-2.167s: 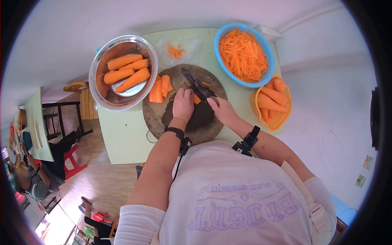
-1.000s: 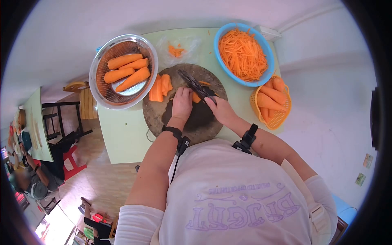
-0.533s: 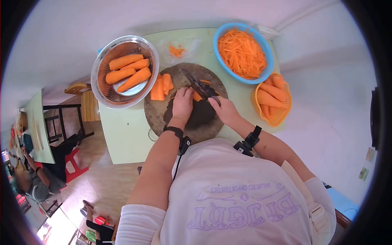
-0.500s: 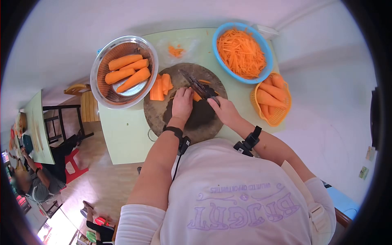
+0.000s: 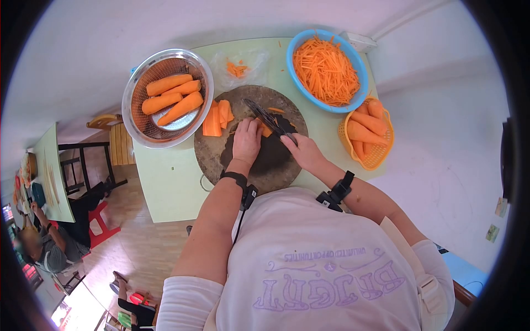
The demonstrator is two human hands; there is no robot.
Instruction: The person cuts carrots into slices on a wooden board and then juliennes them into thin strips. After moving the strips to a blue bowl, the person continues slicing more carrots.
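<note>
On a round cutting board [image 5: 212, 160], my right hand [image 5: 303, 150] is closed round the handle of a dark knife [image 5: 264, 116], its blade pointing to the upper left. My left hand [image 5: 247, 140] presses its bent fingertips on a piece of carrot [image 5: 265, 130] beside the blade, and the fingers partly hide it. Flat carrot slices [image 5: 212, 122] overlap at the board's left edge. A few thin strips lie on the board beyond the knife.
A steel colander [image 5: 130, 105] with several carrots stands at left. A blue basin [image 5: 292, 66] of shredded carrot and a yellow basket [image 5: 381, 157] of carrots are at right. Carrot scraps [image 5: 237, 69] lie on a plastic bag. Another person [image 5: 52, 248] sits far left.
The knife blade has shifted very slightly against the carrot piece. Both hands stay in nearly the same place.
</note>
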